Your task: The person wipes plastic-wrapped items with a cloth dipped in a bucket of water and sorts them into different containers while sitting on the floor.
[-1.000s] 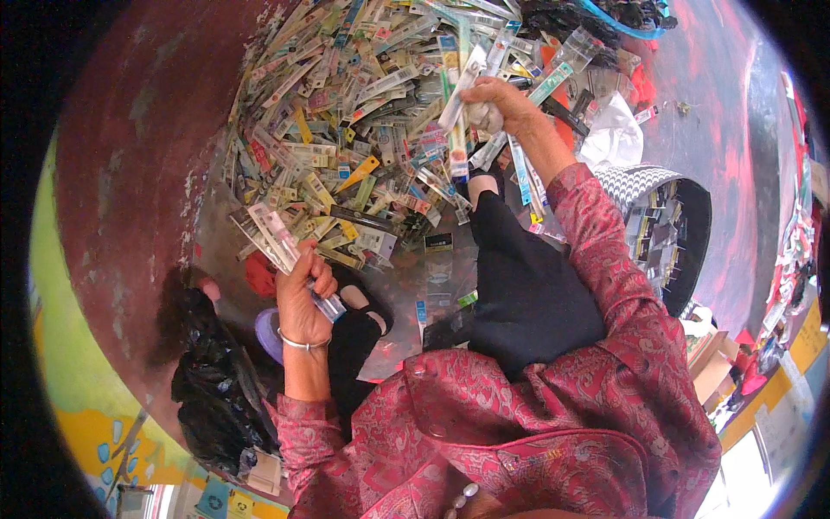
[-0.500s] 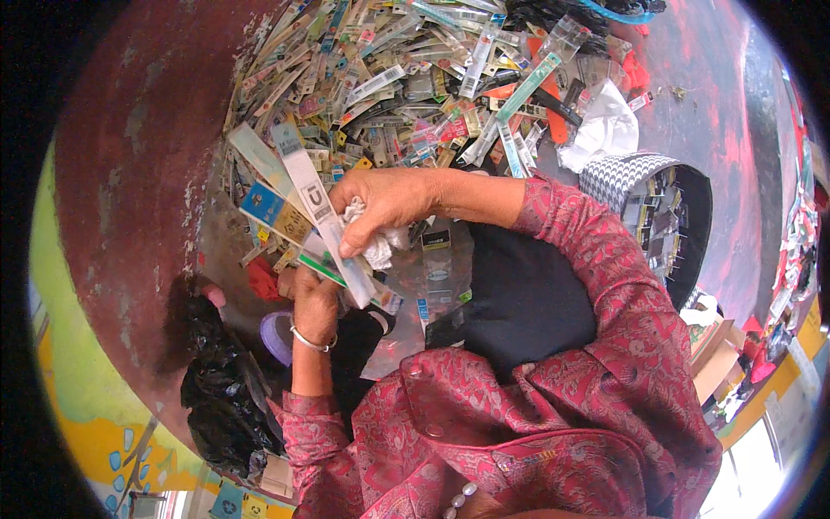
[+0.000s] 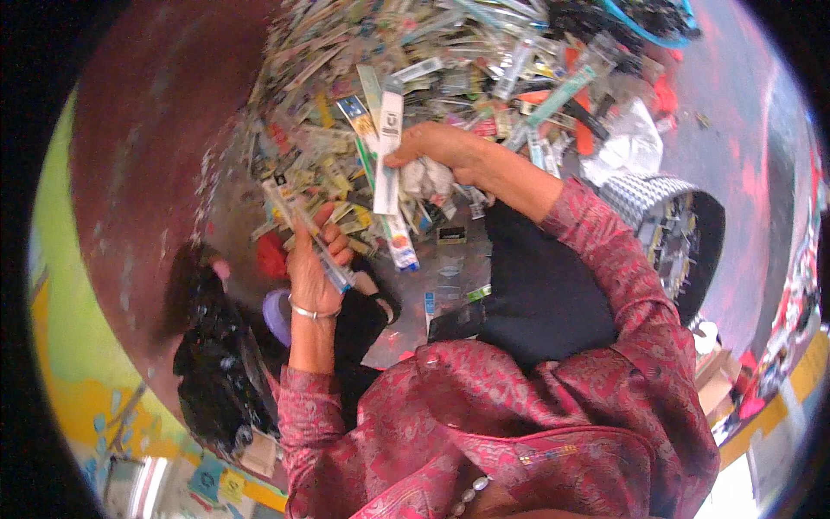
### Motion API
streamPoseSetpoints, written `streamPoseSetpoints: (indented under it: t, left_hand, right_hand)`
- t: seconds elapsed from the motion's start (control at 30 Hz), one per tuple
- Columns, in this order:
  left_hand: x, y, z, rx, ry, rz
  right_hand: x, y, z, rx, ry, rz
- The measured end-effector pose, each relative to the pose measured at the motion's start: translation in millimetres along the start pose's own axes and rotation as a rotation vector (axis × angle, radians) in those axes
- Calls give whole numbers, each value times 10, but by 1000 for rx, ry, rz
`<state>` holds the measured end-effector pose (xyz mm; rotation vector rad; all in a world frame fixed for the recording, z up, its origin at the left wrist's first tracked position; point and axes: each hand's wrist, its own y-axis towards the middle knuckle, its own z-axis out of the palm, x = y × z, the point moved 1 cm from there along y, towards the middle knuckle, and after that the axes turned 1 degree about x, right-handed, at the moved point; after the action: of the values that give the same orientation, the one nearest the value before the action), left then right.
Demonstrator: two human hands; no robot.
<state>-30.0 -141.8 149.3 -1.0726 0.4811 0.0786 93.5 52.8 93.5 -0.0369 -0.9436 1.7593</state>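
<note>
My right hand (image 3: 443, 149) is closed on a small fan of long flat printed strips (image 3: 391, 130), one white and others blue-and-tan and green-edged. A crumpled white cloth (image 3: 427, 180) is bunched under the same fingers. Lower and to the left, my left hand (image 3: 318, 249) is closed on a single narrow, clear-looking strip (image 3: 296, 214) that slants across its fingers. The two hands are apart, both over the near side of a large heap of similar strips (image 3: 372, 39). Motion blur hides the finer detail of the strips.
A black-and-white patterned container (image 3: 647, 195) holding small dark pieces lies to the right, near crumpled white plastic (image 3: 629, 143). A black plastic bag (image 3: 220, 363) sits at lower left beside a lavender ring (image 3: 277, 317). Black fabric (image 3: 545, 277) covers the area before me.
My right hand has moved up and away with the fan of strips, turning it more upright. My left hand has come out from beneath the fan with one strip.
</note>
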Motion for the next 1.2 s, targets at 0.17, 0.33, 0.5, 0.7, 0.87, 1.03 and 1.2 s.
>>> streamPoseSetpoints:
  t: [0.17, 0.33, 0.5, 0.7, 0.87, 1.03, 1.2]
  left_hand:
    - [9, -22, 136, 106, 5, 64]
    - [135, -208, 329, 29, 367, 102]
    - [175, -99, 290, -44, 284, 25]
    - [320, -48, 11, -77, 332, -39]
    - [245, 27, 237, -50, 474, 77]
    - [138, -10, 50, -111, 384, 63]
    - [-150, -125, 28, 123, -59, -90]
  right_hand:
    - [-217, 154, 182, 44, -177, -85]
    - [-188, 90, 593, 4, -826, -130]
    - [-263, 58, 556, 201, -731, -189]
    - [-251, -143, 708, 180, -1032, -368]
    - [-360, -40, 459, 273, -747, -434]
    - [-48, -460, -194, -23, -732, -444]
    - [-554, -954, -1926, -1045, -927, -350]
